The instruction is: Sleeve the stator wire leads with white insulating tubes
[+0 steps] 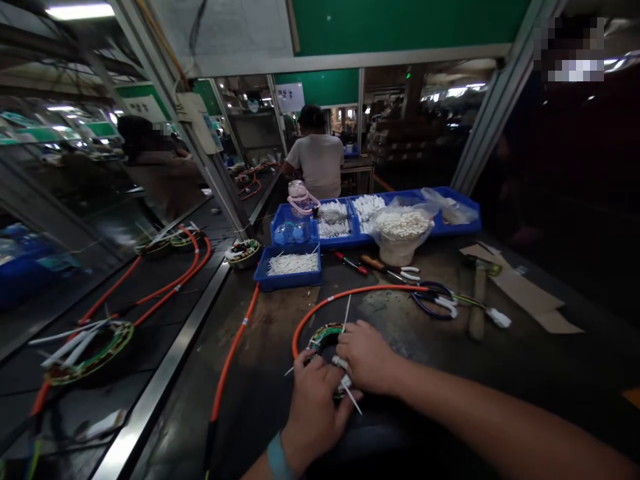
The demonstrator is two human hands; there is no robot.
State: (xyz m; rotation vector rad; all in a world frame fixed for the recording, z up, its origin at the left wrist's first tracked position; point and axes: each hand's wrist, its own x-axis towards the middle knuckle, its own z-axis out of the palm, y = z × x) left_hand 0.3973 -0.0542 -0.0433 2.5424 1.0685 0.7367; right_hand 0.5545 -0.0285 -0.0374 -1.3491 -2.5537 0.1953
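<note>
A ring-shaped wound coil (325, 333) with green and white windings lies on the dark bench in front of me. An orange cable (350, 294) loops out of it toward the right. My left hand (313, 403) is closed on the coil's near rim. My right hand (367, 357) is curled over the coil's right side, fingers pinched on thin white sleeves (347, 387) that stick out of the windings.
Blue trays (295, 263) of white sleeves, a bag-lined tub (400, 233), screwdrivers (373, 263), blue-handled scissors (435, 297) and cardboard (525, 290) lie behind. A conveyor at left carries more coils (85, 353) with orange cables. A person in a pale shirt (317, 160) sits beyond.
</note>
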